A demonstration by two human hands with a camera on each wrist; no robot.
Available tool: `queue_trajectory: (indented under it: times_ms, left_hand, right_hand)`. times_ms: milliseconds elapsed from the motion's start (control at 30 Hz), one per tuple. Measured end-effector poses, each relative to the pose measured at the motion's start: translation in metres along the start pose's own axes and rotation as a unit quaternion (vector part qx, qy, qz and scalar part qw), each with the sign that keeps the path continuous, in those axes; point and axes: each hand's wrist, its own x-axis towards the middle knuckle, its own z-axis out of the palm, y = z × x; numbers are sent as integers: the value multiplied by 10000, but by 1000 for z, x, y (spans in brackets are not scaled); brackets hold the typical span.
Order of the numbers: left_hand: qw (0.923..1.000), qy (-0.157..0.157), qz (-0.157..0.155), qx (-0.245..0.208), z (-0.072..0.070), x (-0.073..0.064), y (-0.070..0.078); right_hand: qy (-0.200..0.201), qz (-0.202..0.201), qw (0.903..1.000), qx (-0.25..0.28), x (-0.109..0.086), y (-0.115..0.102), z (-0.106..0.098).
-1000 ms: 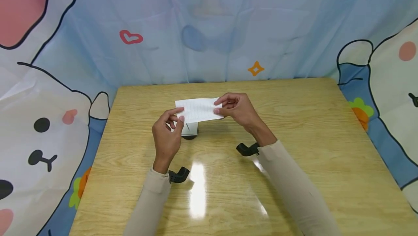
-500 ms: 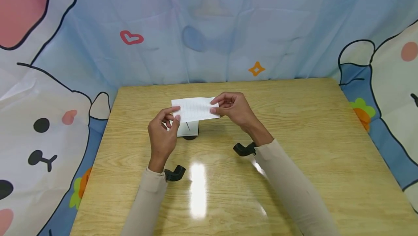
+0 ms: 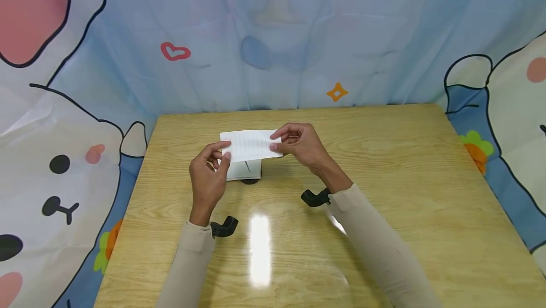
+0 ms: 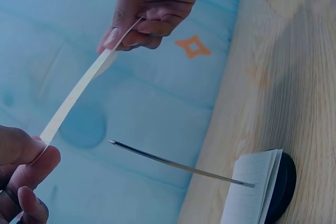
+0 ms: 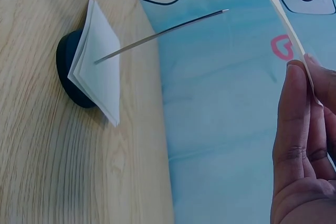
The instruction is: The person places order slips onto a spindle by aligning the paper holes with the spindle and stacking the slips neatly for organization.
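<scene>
A white slip of paper [image 3: 250, 145] with faint ruled lines is stretched between both hands. My left hand [image 3: 209, 180] pinches its left end between thumb and fingers; my right hand [image 3: 304, 149] pinches the right end. Below it stands a bill spike, whose thin metal rod [image 4: 178, 165] rises from a round black base [image 5: 68, 69]. Several paper sheets [image 5: 102, 72] are pierced by the rod and lie at its foot. In both wrist views the held slip appears edge-on, slightly bowed, above the rod's pointed tip. The head view has the slip covering most of the rod.
The bill spike stands on a light wood table [image 3: 384, 166], toward its far side. A blue curtain [image 3: 298, 38] with cartoon prints hangs behind the table and along its sides. Black wrist cameras [image 3: 315, 198] jut inward from both sleeves.
Both hands have drifted slightly left with the paper slip still pinched between them. More of the pierced sheets shows beneath it. The bill spike stays in place.
</scene>
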Motion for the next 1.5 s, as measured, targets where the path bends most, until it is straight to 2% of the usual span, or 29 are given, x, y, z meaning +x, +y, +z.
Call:
queue_trajectory:
  times_ms: [600,1500]
  left_hand:
    - [9996,65,-268,-56,-13,5,-7]
    - [9993,131,-349,28,-26,11,-17]
  right_hand:
    - [-31,211,9998,-52,7,3,15]
    - [-137,212,9996,-85,15,3,30]
